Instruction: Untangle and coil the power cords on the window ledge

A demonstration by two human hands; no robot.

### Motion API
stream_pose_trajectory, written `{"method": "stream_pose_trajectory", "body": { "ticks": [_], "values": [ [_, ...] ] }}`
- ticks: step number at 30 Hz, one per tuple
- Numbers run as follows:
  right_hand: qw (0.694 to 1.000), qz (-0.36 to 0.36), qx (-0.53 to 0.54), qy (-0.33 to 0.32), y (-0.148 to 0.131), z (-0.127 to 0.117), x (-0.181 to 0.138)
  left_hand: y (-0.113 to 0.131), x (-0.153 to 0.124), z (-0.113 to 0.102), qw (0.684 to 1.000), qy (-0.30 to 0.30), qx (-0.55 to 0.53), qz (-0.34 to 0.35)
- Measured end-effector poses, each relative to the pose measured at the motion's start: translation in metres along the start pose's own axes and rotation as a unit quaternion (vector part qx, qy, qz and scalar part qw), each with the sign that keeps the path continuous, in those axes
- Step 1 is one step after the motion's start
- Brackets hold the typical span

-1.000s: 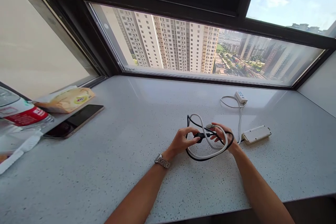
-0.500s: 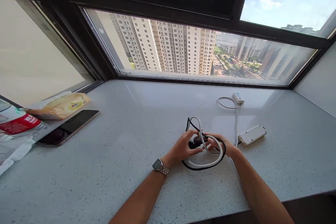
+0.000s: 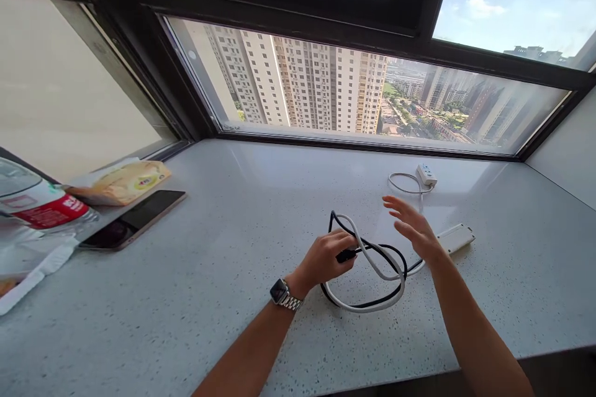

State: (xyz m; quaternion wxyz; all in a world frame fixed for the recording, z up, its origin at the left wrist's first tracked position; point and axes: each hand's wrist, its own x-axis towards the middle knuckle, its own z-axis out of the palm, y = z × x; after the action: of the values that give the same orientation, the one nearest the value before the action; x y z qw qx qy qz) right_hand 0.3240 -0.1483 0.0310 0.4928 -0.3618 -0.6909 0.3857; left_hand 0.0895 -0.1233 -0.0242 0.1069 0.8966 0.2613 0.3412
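My left hand [image 3: 329, 257], with a watch on its wrist, is closed on a black plug [image 3: 346, 255] at the end of a black cable [image 3: 399, 255]. That cable lies in loops with a white cable [image 3: 367, 308] on the counter around and right of the hand. My right hand [image 3: 416, 229] is raised with its fingers stretched out and apart, and it holds nothing. Beside its wrist lies a white rectangular block [image 3: 457, 238], partly hidden behind the hand; the cables run toward it. Farther back sits a small white power strip [image 3: 426, 175] with a thin white cord.
On the left of the speckled counter [image 3: 223, 322] lie a dark phone [image 3: 133, 220], a yellow tissue pack [image 3: 133, 183] and a plastic bottle with a red label [image 3: 51, 209]. A black-framed window [image 3: 298, 87] runs along the back. The counter's front edge is at lower right.
My right hand has let go of the cables and moved up and right, with its fingers opened. My left hand still holds the black plug. The loops have spread a little on the counter.
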Motion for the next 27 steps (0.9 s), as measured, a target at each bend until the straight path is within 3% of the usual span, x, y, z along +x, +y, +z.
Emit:
{"method": "stream_pose_trajectory", "body": {
  "ticks": [2, 4, 6, 8, 11, 14, 17, 21, 24, 27],
  "values": [
    [0.989, -0.035, -0.114, -0.082, -0.013, 0.022, 0.021, 0.001, 0.000, 0.004, 0.999, 0.006, 0.025, 0.023],
    [0.968, -0.064, -0.152, -0.189, -0.016, 0.045, 0.044, 0.003, -0.001, 0.008, 0.998, 0.014, 0.045, 0.048],
    [0.955, -0.060, -0.115, -0.266, -0.008, 0.061, 0.061, 0.007, -0.002, 0.010, 0.996, 0.016, 0.053, 0.072],
    [0.957, -0.005, -0.062, -0.282, 0.007, 0.070, 0.070, 0.012, -0.002, 0.011, 0.994, 0.017, 0.048, 0.093],
    [0.966, 0.084, -0.014, -0.246, 0.027, 0.069, 0.068, 0.017, -0.001, 0.009, 0.990, 0.031, 0.065, 0.119],
    [0.978, 0.091, -0.005, -0.189, 0.036, 0.056, 0.060, 0.018, 0.000, 0.003, 0.981, 0.070, 0.116, 0.142],
    [0.986, 0.087, -0.037, -0.137, 0.041, 0.032, 0.051, 0.011, -0.001, -0.010, 0.977, 0.090, 0.150, 0.123],
    [0.991, 0.092, -0.086, -0.036, 0.050, -0.010, 0.038, -0.010, -0.008, -0.035, 0.980, 0.086, 0.177, 0.014],
    [0.989, 0.101, -0.102, 0.035, 0.056, -0.032, 0.026, -0.035, -0.015, -0.049, 0.966, 0.122, 0.212, -0.080],
    [0.988, 0.118, -0.093, 0.019, 0.055, -0.038, 0.017, -0.058, -0.020, -0.052, 0.943, 0.140, 0.244, -0.178]
  ]
}}
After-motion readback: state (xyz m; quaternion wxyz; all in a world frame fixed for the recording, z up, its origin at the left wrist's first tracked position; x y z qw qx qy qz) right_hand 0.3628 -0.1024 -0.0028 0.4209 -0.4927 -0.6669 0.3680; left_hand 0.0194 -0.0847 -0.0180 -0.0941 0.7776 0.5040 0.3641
